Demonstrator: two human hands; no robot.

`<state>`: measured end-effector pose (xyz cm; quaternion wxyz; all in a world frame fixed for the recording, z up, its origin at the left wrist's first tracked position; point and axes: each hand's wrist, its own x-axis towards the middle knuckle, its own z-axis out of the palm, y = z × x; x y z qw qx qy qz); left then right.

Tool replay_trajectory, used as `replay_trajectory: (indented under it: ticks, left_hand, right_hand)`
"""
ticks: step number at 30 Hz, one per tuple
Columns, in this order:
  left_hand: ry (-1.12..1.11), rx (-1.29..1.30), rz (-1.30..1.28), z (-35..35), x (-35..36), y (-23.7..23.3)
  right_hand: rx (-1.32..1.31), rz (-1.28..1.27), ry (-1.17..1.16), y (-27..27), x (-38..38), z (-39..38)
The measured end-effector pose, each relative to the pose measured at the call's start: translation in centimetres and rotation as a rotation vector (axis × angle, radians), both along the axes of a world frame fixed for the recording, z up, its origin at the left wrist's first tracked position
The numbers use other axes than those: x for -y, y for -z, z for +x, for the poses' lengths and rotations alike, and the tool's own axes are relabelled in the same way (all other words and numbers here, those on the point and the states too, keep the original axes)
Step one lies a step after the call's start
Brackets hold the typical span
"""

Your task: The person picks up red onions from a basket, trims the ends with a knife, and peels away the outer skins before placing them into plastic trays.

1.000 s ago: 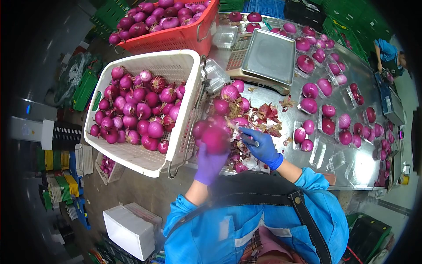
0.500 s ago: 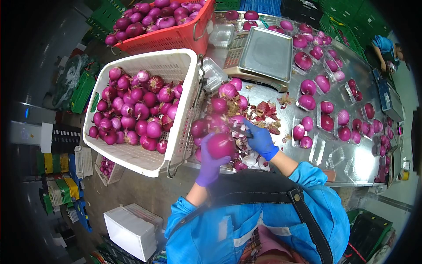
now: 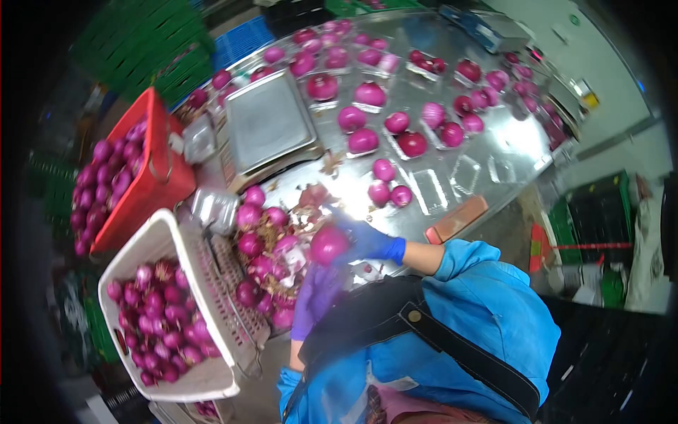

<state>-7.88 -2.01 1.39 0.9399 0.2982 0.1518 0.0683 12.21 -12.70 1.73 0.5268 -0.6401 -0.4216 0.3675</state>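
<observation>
- A round, glossy purple-red onion (image 3: 329, 244) is held between the hands, on the near side of the weighing scale with a flat grey metal pan (image 3: 271, 119), a little to its right.
- The left hand in a purple glove (image 3: 316, 293) is cupped around the onion from below.
- The right hand in a blue glove (image 3: 367, 242) is at the onion's right side; motion blur hides its fingers, so I cannot tell whether they pinch anything.
- Loose purple onions (image 3: 251, 244) lie heaped on the scale's near side, with papery dry skins (image 3: 313, 196) to their right.
- Left of the scale stands a red plastic crate (image 3: 169, 169) of onions; nearer and left, a white perforated plastic basket (image 3: 215, 283) holds more.
- Right of the scale, onions in clear trays (image 3: 412, 144) cover much of the shiny metal table (image 3: 515, 134).
</observation>
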Motion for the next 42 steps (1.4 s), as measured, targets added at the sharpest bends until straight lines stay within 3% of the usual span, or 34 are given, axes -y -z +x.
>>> replay_trajectory:
  ticks: [1,3,5,7,9,13,16,17,18,19,21,22,23,25,26,27,28,29,31,33,34,35,37,39,41,42]
  left_hand:
    - [0.033,0.006,-0.004,0.6,-0.1,-0.4]
    - [0.054,-0.083,0.194,1.7,-0.4,-2.0]
    - [0.08,-0.099,0.205,1.6,-0.8,-1.8]
    - [0.079,-0.17,0.189,1.1,-1.0,-0.7]
    - [0.069,-0.192,0.176,1.1,-1.0,-0.5]
    - [0.082,-0.251,0.318,0.6,-1.7,-4.2]
    - [-0.037,-0.391,0.546,-3.4,-4.9,-10.6]
    - [-0.126,-0.436,0.558,-5.4,-6.4,-12.4]
    - [-0.278,-0.527,0.63,-7.2,-8.0,-13.7]
    - [-0.419,-0.616,0.701,-8.7,-9.9,-15.0]
    - [-0.543,-0.708,0.869,-12.4,-14.4,-15.9]
    - [-0.522,-0.795,0.974,-14.5,-16.8,-14.9]
    - [-0.49,-0.877,1.074,-16.7,-19.2,-13.0]
    - [-0.153,-1.213,1.388,-20.4,-23.7,-9.1]
    - [-0.169,-1.223,1.378,-21.7,-24.9,-7.3]
    - [0.07,-1.251,1.601,-22.0,-25.8,-5.9]
    - [0.328,-1.254,1.815,-21.7,-26.4,-5.0]
    - [0.316,-1.25,1.812,-20.7,-26.6,-5.0]
    - [0.774,-1.341,1.696,-18.4,-26.8,-5.9]
    - [0.682,-1.392,1.691,-19.4,-27.6,-1.4]
    - [0.592,-1.505,1.681,-19.5,-27.7,0.0]
    - [0.501,-1.616,1.664,-19.8,-27.9,1.1]
    - [0.545,-1.552,1.694,-19.6,-28.3,-0.4]
    - [0.347,-1.541,1.699,-18.9,-28.9,-3.3]
    - [-0.102,-1.327,1.643,-18.5,-29.5,-6.5]
    - [-0.286,-1.106,1.508,-17.5,-28.7,-8.7]
  right_hand:
    - [-0.047,0.028,0.11,0.6,1.4,1.8]
    - [0.087,-0.194,0.282,1.3,5.1,6.7]
    - [0.16,-0.175,0.664,4.7,9.4,11.0]
    - [0.309,-0.366,0.858,7.1,13.3,14.9]
    - [0.415,-0.737,0.817,6.0,14.5,16.5]
    - [0.475,-0.828,0.847,12.1,15.6,18.0]
    - [0.278,-0.252,0.935,13.4,13.9,17.6]
    - [0.246,-0.321,0.899,10.9,12.8,17.0]
    - [0.517,-0.31,0.85,11.4,12.7,17.3]
    - [0.519,-0.185,0.807,9.4,10.9,16.5]
    - [0.627,-0.284,0.659,6.9,8.7,14.7]
    - [0.627,-0.261,0.615,8.1,8.1,14.3]
    - [0.515,-0.226,0.5,9.3,7.4,14.2]
    - [0.408,-0.197,0.366,9.9,4.4,13.3]
    - [0.354,-0.198,0.3,9.7,3.0,11.6]
    - [0.303,-0.202,0.239,8.6,1.5,9.5]
    - [0.422,-0.066,0.174,7.0,-0.2,7.4]
    - [0.432,-0.065,0.171,4.5,-2.0,4.7]
    - [0.256,-0.084,0.163,0.2,-4.6,0.6]
    - [0.158,-0.2,0.103,1.5,-5.1,0.1]
    - [0.226,-0.02,0.079,2.3,-5.5,-0.4]
    - [0.233,-0.025,0.085,2.4,-5.4,-0.3]
    - [0.119,-0.187,0.071,1.5,-5.5,-1.0]
    - [0.111,-0.212,0.1,1.8,-5.0,-0.8]
    - [0.285,-0.235,-0.06,1.8,-4.5,-0.4]
    - [0.273,-0.134,-0.028,2.0,-4.4,-0.7]
